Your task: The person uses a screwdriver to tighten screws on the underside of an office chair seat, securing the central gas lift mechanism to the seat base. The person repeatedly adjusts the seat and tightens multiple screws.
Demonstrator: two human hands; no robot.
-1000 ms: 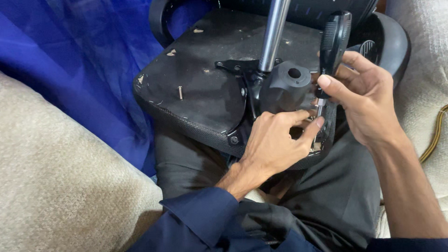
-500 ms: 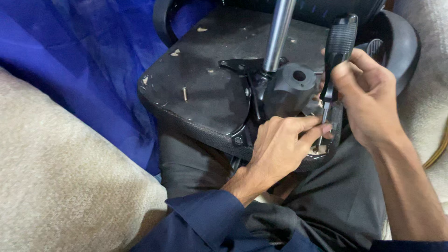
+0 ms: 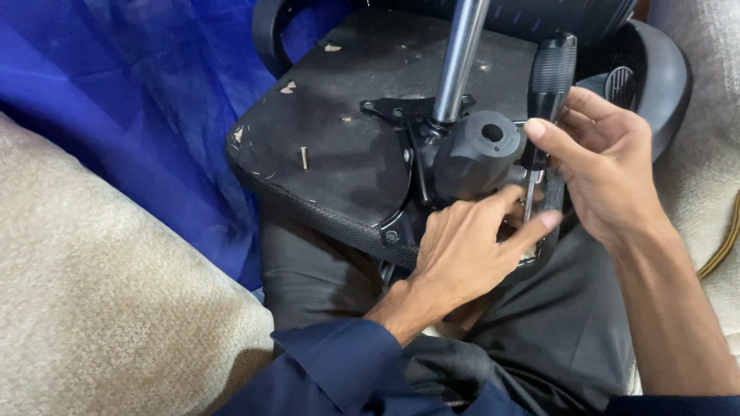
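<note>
An upturned black chair seat [image 3: 339, 154] rests on my lap, underside up, with a grey metal gas-lift column [image 3: 459, 58] rising from its black mechanism [image 3: 470, 150]. My right hand [image 3: 609, 166] grips the black ribbed handle of a screwdriver [image 3: 549, 81], held upright with its thin shaft pointing down at the seat's near right edge. My left hand [image 3: 466, 258] lies on that edge, fingers spread beside the screwdriver tip, steadying the bracket there. The tip itself is partly hidden by my fingers.
A loose screw [image 3: 304, 158] lies on the seat's underside. Blue cloth [image 3: 116, 100] hangs at the left, over beige carpet [image 3: 100, 308]. A black armrest [image 3: 651, 65] curves behind my right hand. A brown cord [image 3: 721, 258] lies at the far right.
My left fingers have opened out and spread along the seat edge. The right hand has shifted its grip slightly lower on the screwdriver, which stays upright.
</note>
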